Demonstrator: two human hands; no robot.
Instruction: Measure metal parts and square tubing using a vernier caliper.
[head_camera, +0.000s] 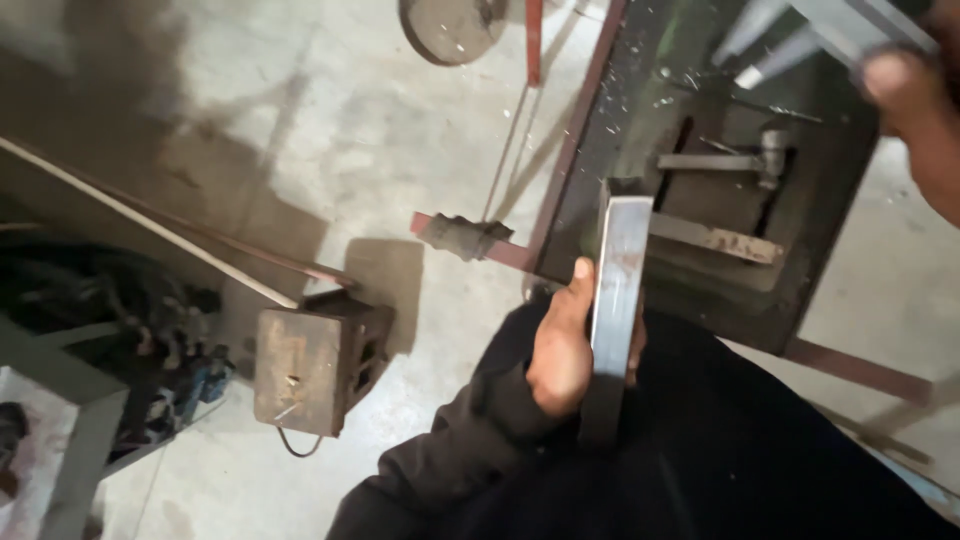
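Our left hand (562, 355) has its grip closed around a square steel tube (617, 290), whose long axis points away from us over the dark worktop (640, 110). Our right hand (915, 120), blurred, seems to hold grey bars (800, 35) beyond.

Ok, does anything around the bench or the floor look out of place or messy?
The dark metal bench top is scattered with pale chips and flecks. On the concrete floor a rusty box sits tilted, with a wire loop underneath. The left hand grips a square steel tube; nothing looks broken.
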